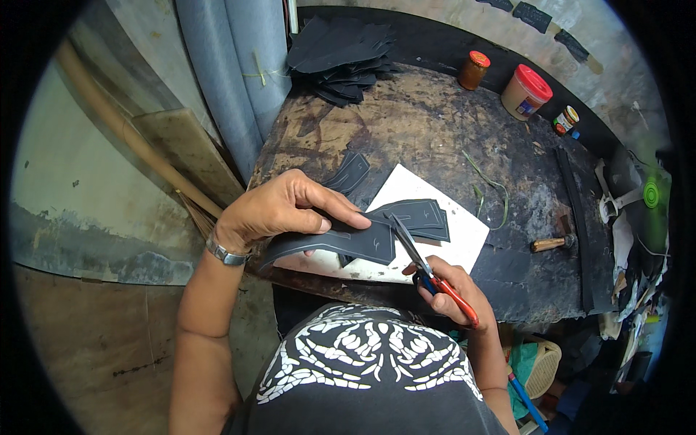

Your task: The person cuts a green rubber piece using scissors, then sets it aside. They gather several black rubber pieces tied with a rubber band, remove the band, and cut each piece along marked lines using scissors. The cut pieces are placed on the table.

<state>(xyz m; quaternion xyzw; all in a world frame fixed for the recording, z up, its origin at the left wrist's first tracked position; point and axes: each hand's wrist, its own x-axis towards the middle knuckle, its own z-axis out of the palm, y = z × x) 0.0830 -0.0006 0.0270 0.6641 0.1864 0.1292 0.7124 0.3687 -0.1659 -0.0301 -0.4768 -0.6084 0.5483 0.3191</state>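
My left hand (pixel 286 206) pinches a long dark cut piece of sheet material (pixel 341 243) over the near edge of the worn workbench (pixel 428 130). My right hand (pixel 453 290) grips red-handled scissors (pixel 428 264), and their blades reach up into the right end of that piece. Under the blades lie more dark cut pieces (pixel 420 217) on a white sheet (pixel 449 232). Another small dark piece (pixel 348 172) rests just beyond my left fingers.
A heap of dark cut pieces (pixel 344 58) sits at the bench's far left. An orange-lidded jar (pixel 473 70), a red-lidded tub (pixel 526 92) and a small tin (pixel 565 119) stand at the back right. A hammer (pixel 552 243) lies right; a long dark strip (pixel 573 217) runs beside it.
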